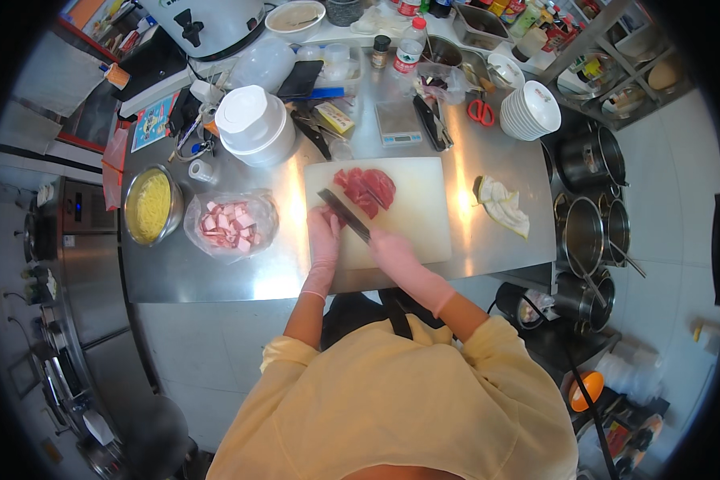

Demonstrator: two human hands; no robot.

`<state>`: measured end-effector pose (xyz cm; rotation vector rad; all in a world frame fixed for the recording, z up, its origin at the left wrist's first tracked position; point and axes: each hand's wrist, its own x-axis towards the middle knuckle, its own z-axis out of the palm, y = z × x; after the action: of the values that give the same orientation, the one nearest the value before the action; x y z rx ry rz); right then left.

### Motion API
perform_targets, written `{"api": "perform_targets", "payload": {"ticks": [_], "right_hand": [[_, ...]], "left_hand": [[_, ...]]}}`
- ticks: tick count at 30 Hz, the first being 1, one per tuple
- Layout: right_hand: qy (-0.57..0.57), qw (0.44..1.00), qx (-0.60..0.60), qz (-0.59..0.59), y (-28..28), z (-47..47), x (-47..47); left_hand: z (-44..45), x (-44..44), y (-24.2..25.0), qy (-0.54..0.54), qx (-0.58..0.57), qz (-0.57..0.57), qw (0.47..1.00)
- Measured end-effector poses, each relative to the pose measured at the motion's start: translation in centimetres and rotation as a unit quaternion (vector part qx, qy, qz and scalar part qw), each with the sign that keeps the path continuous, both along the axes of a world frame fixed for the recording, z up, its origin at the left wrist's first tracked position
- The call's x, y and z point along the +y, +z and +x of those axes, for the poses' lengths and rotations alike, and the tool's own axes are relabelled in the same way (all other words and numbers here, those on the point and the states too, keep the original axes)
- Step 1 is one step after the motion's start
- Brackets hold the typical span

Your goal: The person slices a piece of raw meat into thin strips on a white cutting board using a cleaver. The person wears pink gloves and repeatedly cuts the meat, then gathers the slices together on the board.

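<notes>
In the head view, a white cutting board (420, 216) lies before me on the steel table. My right hand (393, 249), in a pink glove, grips a cleaver-like kitchen knife (343, 214) whose dark blade slants up and left over the board. My left hand (324, 237), gloved the same way, rests at the board's left edge with its fingertips against the blade's left side. Whether those fingers pinch something is hidden. Just beyond the blade sit pieces of raw red meat (360, 185), the right one partly sliced.
A plastic bag of diced pink meat (231, 225) and a steel bowl of yellow noodles (151, 207) stand left. On the right lies a crumpled cloth (504, 207). Behind the board are a digital scale (399, 123), red-handled scissors (481, 112), stacked white bowls (528, 111) and white tubs (255, 126).
</notes>
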<state>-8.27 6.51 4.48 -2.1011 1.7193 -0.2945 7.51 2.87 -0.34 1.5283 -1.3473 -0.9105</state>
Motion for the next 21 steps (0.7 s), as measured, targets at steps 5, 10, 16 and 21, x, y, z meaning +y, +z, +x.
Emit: {"api": "perform_targets", "payload": {"ticks": [5,10,16,21], "right_hand": [[0.036,0.999,0.021,0.025,0.7,-1.0,1.1],[0.022,1.000,0.014,-0.002,-0.1,2.6,-3.6],[0.006,1.000,0.000,-0.026,-0.1,0.4,0.6],[0.047,0.998,-0.027,-0.014,0.3,-0.2,-0.1]], "left_hand": [[0.4,-0.1,-1.3,-0.005,-0.062,-0.016,0.998],[0.3,-0.3,-0.4,-0.012,-0.047,-0.013,0.999],[-0.2,0.0,0.7,-0.008,-0.022,0.014,1.000],[0.1,-0.2,-0.1,-0.013,-0.039,0.005,0.999]]}}
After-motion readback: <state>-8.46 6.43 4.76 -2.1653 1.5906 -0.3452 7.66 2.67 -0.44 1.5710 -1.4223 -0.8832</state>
